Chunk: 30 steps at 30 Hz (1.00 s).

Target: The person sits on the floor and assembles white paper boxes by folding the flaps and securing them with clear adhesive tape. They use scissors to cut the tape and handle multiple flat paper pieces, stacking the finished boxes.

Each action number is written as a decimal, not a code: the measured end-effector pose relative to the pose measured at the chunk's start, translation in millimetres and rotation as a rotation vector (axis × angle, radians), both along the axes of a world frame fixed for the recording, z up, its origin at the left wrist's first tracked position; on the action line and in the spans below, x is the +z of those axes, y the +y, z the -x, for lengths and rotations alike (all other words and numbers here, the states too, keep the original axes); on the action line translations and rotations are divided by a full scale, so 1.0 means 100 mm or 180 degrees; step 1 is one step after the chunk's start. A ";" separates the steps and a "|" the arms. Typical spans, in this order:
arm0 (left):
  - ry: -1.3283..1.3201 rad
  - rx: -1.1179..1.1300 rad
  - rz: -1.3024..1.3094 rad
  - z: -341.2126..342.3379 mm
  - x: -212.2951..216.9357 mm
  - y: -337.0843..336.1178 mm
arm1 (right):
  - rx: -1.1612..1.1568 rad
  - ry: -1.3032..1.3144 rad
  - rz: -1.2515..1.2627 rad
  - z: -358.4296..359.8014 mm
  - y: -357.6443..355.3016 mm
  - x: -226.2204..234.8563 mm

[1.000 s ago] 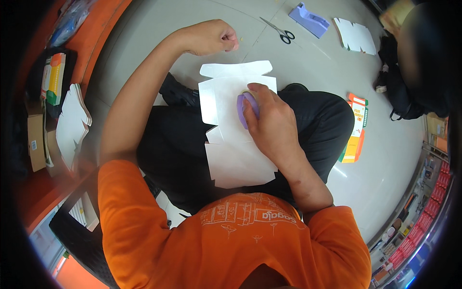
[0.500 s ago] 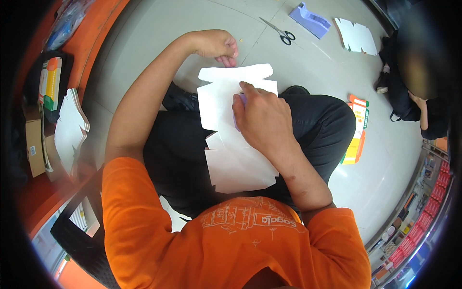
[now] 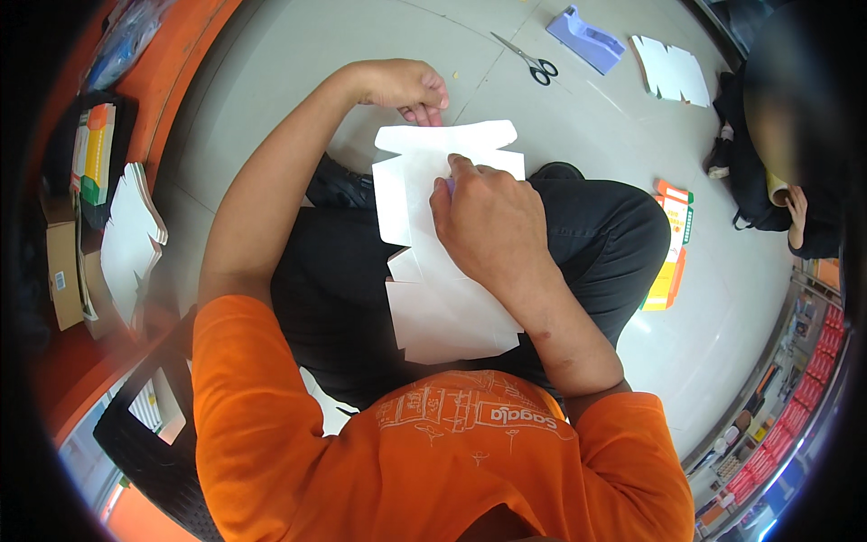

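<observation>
Conceivably the mid-frame card (image 3: 415,212) could be skewed by uneven pressing; right hand (image 3: 492,217) clasped round purple object (image 3: 450,187); left hand's (image 3: 411,88) hold unclear.

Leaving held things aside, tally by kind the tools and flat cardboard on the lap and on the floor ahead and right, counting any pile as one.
Black-handled metal scissors: 1
Pale purple tape dispenser: 1
White notched cardboard, a floor pile and a lap piece: 2
Orange, yellow and white printed cardboard: 1
Total: 5
</observation>
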State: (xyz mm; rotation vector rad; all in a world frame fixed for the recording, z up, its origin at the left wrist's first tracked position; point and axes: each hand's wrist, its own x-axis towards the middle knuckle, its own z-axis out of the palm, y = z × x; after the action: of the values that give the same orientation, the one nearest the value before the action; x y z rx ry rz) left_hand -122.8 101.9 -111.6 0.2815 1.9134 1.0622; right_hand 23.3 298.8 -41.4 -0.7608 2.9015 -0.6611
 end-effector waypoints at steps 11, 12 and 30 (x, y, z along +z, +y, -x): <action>-0.0086 0.0066 -0.0041 -0.01 -0.07 -0.02 | -0.0022 -0.0017 -0.0036 0.00 -0.01 0.04; -0.0079 0.0053 -0.0051 -0.01 -0.09 -0.03 | -0.0002 -0.0006 -0.0037 0.01 -0.01 0.04; -0.1210 -0.0189 -0.0550 -0.02 -0.60 -0.01 | 0.0049 -0.0231 -0.0293 0.04 -0.02 0.08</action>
State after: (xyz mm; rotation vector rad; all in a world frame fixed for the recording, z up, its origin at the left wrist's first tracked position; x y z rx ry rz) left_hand -120.3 101.4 -171.8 0.2137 1.4709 1.1518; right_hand 19.2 297.2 -33.5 -0.7316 2.8350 -0.5376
